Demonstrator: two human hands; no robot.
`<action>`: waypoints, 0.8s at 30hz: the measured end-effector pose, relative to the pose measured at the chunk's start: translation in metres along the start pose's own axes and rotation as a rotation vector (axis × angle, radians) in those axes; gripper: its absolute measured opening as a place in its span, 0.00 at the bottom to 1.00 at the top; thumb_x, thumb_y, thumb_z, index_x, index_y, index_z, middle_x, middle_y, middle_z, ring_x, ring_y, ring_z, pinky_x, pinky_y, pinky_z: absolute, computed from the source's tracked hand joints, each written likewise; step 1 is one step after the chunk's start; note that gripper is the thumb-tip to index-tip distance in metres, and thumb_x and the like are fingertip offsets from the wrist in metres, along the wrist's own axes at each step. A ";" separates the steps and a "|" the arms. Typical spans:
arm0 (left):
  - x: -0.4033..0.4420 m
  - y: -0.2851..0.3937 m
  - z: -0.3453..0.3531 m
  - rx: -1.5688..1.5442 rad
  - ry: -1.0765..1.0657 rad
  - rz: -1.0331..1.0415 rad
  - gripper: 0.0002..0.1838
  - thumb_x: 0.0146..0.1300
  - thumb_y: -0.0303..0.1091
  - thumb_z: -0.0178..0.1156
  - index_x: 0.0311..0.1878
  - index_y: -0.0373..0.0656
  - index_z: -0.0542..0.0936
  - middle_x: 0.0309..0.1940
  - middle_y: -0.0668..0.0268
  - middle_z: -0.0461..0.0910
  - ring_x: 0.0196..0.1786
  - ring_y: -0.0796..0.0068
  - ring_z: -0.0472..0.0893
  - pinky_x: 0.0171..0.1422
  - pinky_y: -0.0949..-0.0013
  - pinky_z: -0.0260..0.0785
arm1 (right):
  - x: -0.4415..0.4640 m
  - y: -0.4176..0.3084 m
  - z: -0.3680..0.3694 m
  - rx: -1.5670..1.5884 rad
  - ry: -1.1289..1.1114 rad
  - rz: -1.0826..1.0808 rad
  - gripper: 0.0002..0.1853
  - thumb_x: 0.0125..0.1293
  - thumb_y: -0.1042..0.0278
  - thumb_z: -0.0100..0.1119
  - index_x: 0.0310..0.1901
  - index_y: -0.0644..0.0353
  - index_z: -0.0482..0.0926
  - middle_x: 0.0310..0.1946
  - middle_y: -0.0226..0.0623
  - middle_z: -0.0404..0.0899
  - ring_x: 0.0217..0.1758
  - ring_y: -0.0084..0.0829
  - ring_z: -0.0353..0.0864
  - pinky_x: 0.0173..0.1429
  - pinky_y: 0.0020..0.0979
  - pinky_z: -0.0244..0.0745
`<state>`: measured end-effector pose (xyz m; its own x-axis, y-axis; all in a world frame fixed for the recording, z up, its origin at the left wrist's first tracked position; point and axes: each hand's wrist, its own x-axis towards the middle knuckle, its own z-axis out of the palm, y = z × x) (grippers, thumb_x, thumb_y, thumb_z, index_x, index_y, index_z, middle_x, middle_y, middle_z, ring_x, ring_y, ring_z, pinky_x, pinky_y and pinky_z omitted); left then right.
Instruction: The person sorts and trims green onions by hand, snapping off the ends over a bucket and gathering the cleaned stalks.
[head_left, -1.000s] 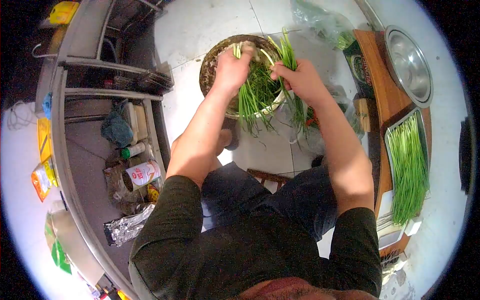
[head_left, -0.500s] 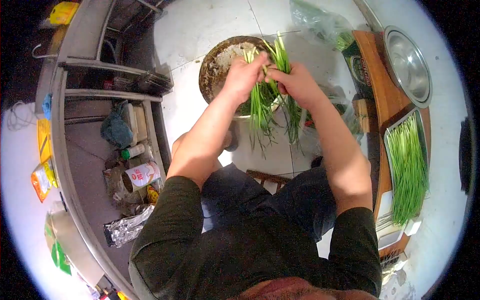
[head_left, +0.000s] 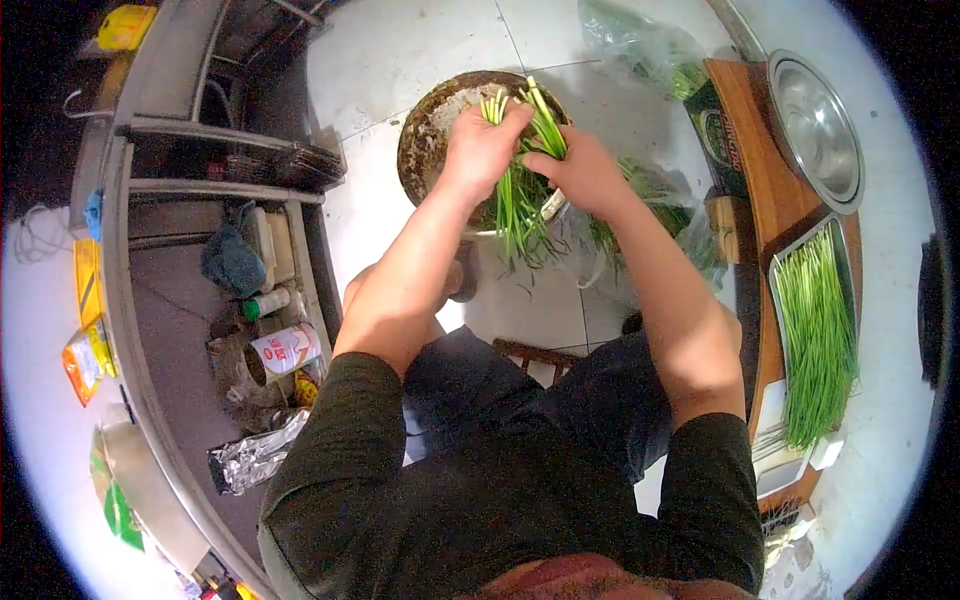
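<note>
Left hand closed around a loose bunch of thin green stalks with pale ends; pale ends stick out past the fist on the far side, leafy ends hang toward the near side. Right hand, just beside it, grips a second bunch of pale-ended green stalks, pale tips pointing far. Both hands over the right part of a round brown-stained bucket; left bunch trails past its near rim. Bucket on white floor tiles.

Right of bucket: clear plastic bag with greens, partly behind right forearm. Second clear plastic bag, far right, also greens. Further right, brown wooden board with round shiny metal bowl at far end; nearer, rectangular metal tray full of aligned green stalks.

Left side, grey metal rack: dark blue cloth, green-capped bottle, white-and-red can, crumpled silver foil nearest.
</note>
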<state>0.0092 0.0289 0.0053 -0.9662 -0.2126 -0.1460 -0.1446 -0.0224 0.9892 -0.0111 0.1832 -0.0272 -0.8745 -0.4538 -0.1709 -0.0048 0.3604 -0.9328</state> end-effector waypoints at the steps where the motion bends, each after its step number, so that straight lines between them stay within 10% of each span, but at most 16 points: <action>1: 0.000 0.000 -0.001 -0.034 0.011 -0.008 0.08 0.64 0.34 0.63 0.30 0.41 0.79 0.21 0.74 0.74 0.23 0.84 0.69 0.27 0.75 0.61 | 0.000 0.000 0.000 0.009 -0.005 -0.024 0.17 0.62 0.57 0.65 0.44 0.63 0.79 0.29 0.31 0.79 0.26 0.21 0.74 0.33 0.27 0.72; 13: 0.004 0.005 -0.010 -0.130 -0.079 -0.054 0.10 0.66 0.34 0.60 0.29 0.45 0.74 0.20 0.75 0.70 0.21 0.83 0.66 0.26 0.75 0.57 | -0.003 -0.010 -0.006 0.820 -0.115 0.186 0.18 0.71 0.55 0.56 0.50 0.62 0.77 0.36 0.34 0.82 0.36 0.24 0.79 0.40 0.26 0.75; 24: 0.007 0.010 -0.015 -0.121 0.011 -0.035 0.11 0.64 0.34 0.62 0.27 0.46 0.75 0.17 0.77 0.69 0.19 0.85 0.64 0.23 0.75 0.55 | 0.014 0.010 -0.039 0.422 0.442 0.144 0.16 0.71 0.58 0.54 0.47 0.65 0.76 0.35 0.36 0.81 0.34 0.25 0.76 0.38 0.29 0.72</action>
<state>0.0039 0.0124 0.0146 -0.9584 -0.2208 -0.1810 -0.1506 -0.1475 0.9775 -0.0426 0.2123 -0.0261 -0.9705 -0.0121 -0.2407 0.2407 -0.0007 -0.9706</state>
